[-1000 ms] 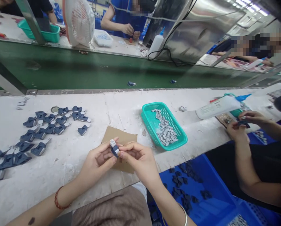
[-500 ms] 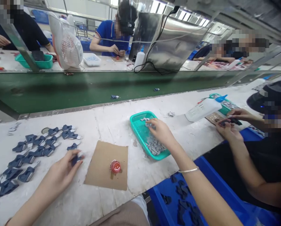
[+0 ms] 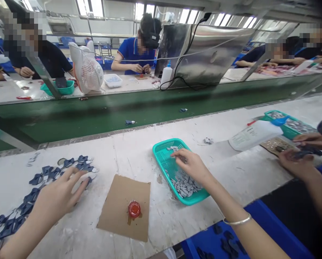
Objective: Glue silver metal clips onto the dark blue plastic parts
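Observation:
My left hand (image 3: 60,194) is over the left part of the table, thumb and fingers around a dark blue piece with a light tip (image 3: 89,181), at the right end of rows of similar pieces (image 3: 31,196). Over the green basket (image 3: 157,149) is my right hand (image 3: 189,163), its fingers bent; whether they hold anything is too small to tell. Small grey parts (image 3: 186,183) lie in the basket. Between my hands a red-filled cap (image 3: 134,209) rests on a brown cardboard square (image 3: 115,208).
A white bottle with a blue tip (image 3: 254,135) lies on the right, near another green basket (image 3: 298,124) and a co-worker's hands. Below the table edge is a blue bin (image 3: 279,230) with dark pieces. People sit across the green strip (image 3: 150,108).
The camera view has shifted. My left hand has set its dark blue piece down among the others, fingers still around it. The grey parts seen at my right fingertips no longer show there.

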Demonstrator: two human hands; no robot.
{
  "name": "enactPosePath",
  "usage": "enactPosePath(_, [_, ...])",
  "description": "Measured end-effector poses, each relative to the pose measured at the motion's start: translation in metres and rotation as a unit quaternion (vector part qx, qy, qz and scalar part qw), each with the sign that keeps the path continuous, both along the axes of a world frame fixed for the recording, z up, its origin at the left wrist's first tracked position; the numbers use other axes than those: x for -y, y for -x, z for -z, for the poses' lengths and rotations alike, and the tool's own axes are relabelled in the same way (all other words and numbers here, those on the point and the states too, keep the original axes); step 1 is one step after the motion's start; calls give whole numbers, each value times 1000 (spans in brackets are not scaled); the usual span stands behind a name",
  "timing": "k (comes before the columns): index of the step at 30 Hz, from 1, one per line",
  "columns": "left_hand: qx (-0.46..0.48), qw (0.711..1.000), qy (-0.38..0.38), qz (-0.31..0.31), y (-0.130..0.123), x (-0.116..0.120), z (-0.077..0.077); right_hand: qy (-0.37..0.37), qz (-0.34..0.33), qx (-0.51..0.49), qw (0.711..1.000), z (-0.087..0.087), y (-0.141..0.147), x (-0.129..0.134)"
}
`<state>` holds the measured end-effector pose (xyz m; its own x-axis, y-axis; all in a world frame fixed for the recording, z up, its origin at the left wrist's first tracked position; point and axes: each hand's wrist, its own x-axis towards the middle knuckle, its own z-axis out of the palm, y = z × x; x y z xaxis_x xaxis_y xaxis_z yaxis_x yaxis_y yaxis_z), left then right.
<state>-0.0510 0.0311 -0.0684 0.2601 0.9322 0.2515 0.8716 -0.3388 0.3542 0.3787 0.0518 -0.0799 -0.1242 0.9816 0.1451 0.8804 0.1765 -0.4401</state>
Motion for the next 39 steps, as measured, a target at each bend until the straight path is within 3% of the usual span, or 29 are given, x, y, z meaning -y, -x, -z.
enactPosePath(3, [-78, 996, 14, 33, -36, -55, -7, 13, 9, -21, 1000, 4, 3, 6])
enactPosePath(7, [-56, 995, 40, 68, -87, -140, 0, 31, 8, -34, 999, 6, 3, 12])
enactPosePath(10, [-33, 996, 38, 71, -118, -190, 10, 39, 14, -52, 998, -4, 3, 28])
enactPosePath(13, [2, 997, 51, 64, -138, -216, 19, 58, 19, -94, 994, -23, 11, 64])
enactPosePath(17, [78, 991, 99, 40, -143, -223, 25, 131, -8, -177, 975, -34, 43, 122])
enactPosePath(21, [208, 967, 148, -2, -139, -209, 17, 143, -17, -122, 982, -9, 76, 151])
enactPosePath(24, [325, 923, 205, -20, -132, -179, 6, 113, -21, -47, 992, 17, 87, 155])
enactPosePath(27, [414, 866, 280, -3, -118, -131, -3, 75, -30, -1, 997, 32, 87, 156])
enactPosePath(30, [480, 800, 360, 10, -97, -74, -7, 49, -23, -1, 999, 35, 86, 161])
enactPosePath(32, [540, 728, 421, -15, -84, -39, -7, 34, 0, -25, 999, 35, 88, 165])
enactPosePath(34, [566, 692, 445, -46, -72, -9, -4, 13, 32, -47, 998, 37, 92, 169])
enactPosePath(39, [562, 705, 424, -86, -52, 47, 12, -27, 60, -70, 995, 45, 101, 171])
